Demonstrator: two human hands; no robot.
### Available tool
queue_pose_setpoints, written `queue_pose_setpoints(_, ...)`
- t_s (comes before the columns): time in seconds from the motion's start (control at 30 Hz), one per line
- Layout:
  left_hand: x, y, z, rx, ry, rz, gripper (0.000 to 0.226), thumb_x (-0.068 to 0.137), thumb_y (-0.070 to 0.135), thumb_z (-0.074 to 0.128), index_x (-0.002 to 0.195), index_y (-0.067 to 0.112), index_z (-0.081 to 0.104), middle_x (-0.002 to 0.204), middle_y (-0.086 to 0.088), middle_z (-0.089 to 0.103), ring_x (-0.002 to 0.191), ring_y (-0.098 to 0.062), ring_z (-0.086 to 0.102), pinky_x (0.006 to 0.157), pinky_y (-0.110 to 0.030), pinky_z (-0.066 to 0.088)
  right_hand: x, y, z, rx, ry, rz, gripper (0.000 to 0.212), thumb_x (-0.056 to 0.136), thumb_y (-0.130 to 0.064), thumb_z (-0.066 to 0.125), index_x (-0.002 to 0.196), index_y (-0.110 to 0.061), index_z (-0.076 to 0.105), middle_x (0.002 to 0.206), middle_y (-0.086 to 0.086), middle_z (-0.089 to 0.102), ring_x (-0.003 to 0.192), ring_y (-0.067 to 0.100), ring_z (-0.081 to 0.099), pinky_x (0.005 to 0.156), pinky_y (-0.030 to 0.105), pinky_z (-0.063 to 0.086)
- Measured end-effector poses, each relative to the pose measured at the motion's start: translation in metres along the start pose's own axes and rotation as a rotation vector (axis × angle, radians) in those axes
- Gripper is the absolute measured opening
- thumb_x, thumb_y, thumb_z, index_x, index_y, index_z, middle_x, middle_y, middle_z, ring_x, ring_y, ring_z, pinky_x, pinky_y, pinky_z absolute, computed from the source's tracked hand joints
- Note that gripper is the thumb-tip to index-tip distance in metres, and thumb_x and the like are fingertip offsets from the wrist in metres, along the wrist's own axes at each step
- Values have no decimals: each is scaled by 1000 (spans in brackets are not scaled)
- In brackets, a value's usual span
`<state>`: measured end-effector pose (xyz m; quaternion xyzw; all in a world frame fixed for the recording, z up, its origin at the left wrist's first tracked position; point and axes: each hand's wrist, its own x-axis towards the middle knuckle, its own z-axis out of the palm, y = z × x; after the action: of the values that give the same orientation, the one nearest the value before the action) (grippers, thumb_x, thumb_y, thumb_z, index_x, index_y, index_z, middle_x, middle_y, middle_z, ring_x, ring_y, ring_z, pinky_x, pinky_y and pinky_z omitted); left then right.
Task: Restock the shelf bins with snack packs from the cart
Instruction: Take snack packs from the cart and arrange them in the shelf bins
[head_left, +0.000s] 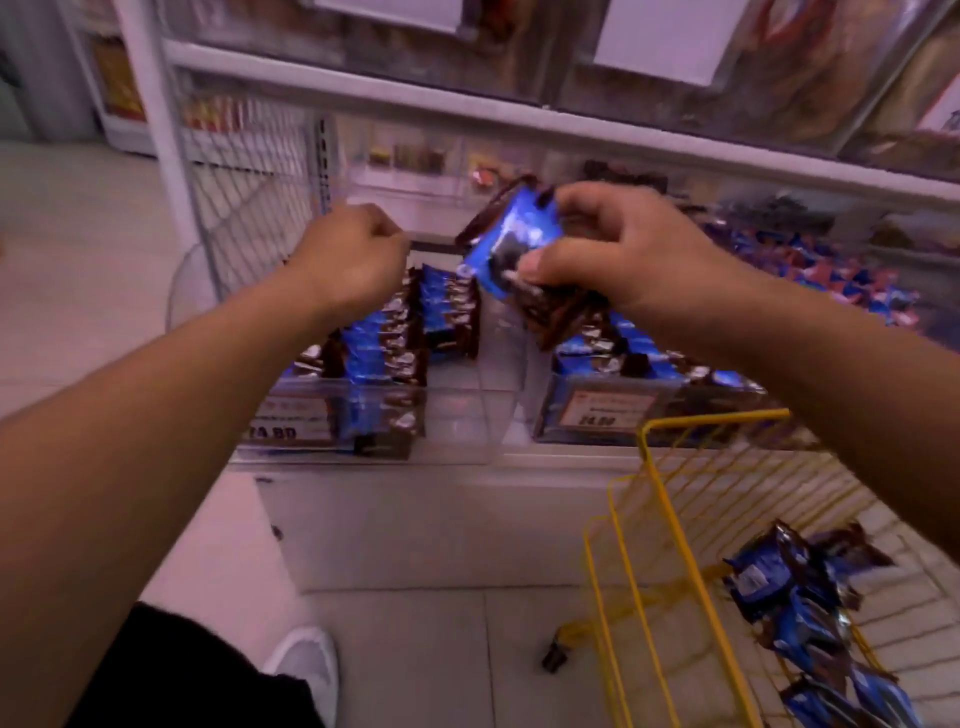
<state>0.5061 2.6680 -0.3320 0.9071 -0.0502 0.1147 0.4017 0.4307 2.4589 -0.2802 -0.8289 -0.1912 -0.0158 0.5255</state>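
A: We log the right hand (602, 249) gripping a stack of snack packs (506, 244) above the clear bin (457, 415).

B: Left hand (350, 254) clenched, apparently empty; more packs (800, 597) in the yellow cart (675, 519).

Snack packs (395, 332) in bin (363, 452); cart (675, 519) right, below.

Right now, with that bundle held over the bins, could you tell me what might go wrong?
1. The right hand pinches several snack packs at once above the clear bin; a loose one could slip and fall to the floor.
2. The bin already holds upright rows of packs; dropping the bundle in may topple them.
3. The yellow cart stands close at the right and could be bumped.
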Motion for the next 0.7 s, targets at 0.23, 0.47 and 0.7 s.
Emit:
queue_pose_setpoints(0.23,1,-20,-1,590,-428,36,45,102,38,39,138,13,49,147,-18,45,133,-33,44,104,-32,35,100,3,46,-1279,-482,-79,67,60,-57,74,110,-15,63,100,6,65,88,26,60,79,36,54)
queue_pose_setpoints(0.47,-6,-26,7,951,-865,9,55,108,39,18,158,22,-1,164,3,-14,151,-23,-7,119,-42,3,126,37,76,-1379,-681,91,59,66,-52,80,109,-16,61,101,4,62,91,25,61,82,37,55)
queue_pose_setpoints(0.7,-2,-24,6,965,-862,-42,63,107,45,22,156,24,-11,164,1,-12,151,-26,0,120,-42,5,121,53,81,-1600,-788,69,71,85,-58,67,136,-10,51,134,11,52,125,30,48,103,40,44)
